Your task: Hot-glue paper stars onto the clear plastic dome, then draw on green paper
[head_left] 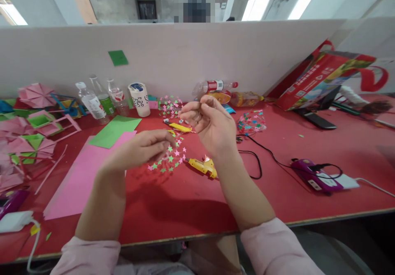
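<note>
My left hand (149,146) is over the table with its fingers bent and thumb drawn in. Whatever it may pinch is too small to make out. Just past its fingertips is a see-through round piece dotted with pink and green stars (171,159); I cannot tell if the hand touches it. Higher and to the right, my right hand (214,125) has thumb and fingertips pinched together, and anything between them is too fine to see. A yellow glue gun (202,167) lies below the right hand. Beyond both hands lies a yellow utility knife (179,127).
Green paper (115,131) overlaps pink paper (77,180) at left, near folded paper shapes (31,135). Bottles (92,104) and a cup (139,98) stand behind. More star pieces (251,121), a purple power box (317,176) with cables, and a red bag (327,77) are about.
</note>
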Demonstrator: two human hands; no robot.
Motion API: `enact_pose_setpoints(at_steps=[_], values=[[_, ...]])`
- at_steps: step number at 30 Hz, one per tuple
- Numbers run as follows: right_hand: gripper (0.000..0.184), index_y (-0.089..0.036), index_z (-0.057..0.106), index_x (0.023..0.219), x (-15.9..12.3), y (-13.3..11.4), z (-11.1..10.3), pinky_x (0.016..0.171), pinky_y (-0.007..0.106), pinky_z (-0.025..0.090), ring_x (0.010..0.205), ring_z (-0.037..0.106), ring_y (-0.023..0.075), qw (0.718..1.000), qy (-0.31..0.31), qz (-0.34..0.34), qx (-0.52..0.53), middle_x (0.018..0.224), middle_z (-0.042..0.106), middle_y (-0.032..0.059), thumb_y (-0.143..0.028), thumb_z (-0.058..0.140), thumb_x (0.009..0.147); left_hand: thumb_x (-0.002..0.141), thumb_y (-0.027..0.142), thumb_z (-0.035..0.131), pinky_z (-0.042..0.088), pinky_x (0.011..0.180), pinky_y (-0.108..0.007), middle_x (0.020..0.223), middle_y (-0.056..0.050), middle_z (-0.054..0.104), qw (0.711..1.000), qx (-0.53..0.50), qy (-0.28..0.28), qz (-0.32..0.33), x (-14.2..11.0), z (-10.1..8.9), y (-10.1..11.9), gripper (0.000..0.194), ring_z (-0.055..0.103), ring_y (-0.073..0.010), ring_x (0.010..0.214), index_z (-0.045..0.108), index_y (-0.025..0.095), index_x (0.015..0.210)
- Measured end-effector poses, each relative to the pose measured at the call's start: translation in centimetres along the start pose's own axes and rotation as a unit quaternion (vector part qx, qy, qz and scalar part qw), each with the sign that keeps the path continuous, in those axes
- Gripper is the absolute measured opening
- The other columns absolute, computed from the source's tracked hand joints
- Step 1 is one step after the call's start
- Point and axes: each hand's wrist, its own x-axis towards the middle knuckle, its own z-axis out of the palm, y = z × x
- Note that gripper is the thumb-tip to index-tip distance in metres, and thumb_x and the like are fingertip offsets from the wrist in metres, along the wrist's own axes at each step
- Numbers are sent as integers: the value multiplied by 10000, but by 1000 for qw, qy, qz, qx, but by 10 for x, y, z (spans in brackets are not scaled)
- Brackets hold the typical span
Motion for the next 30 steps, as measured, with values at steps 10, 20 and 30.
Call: enact_pose_setpoints(at_steps=[10, 20, 30], values=[[76, -252, 521, 828, -15, -17, 6, 825, 330, 548, 509, 507, 82, 1000, 2, -19, -12, 558, 414, -90, -290, 498, 890, 936, 210, 357, 480, 686, -232, 755, 9, 645, 990, -17, -134, 49, 20, 43, 12, 164, 615, -117, 696, 514, 204, 890], [129, -275, 520, 870, -39, -21, 20, 1020, 452, 480, 1228, 577, 206, 986, -113, -44, -118, 1038, 720, 9, -379, 493, 941, 913, 371, 532, 510, 783, -313, 889, -46, 684, 970, -162, 66, 170, 14, 53, 15, 216, 642, -202, 881, 636, 188, 865], [92, -287, 473, 923, -42, -4, 28, 1131, 447, 365, 1309, 497, 160, 968, -96, -133, -188, 1045, 711, 7, -326, 413, 982, 892, 260, 588, 476, 857, -289, 924, -17, 686, 900, -174, 311, 252, 21, 73, 11, 119, 619, -155, 896, 705, 241, 885]])
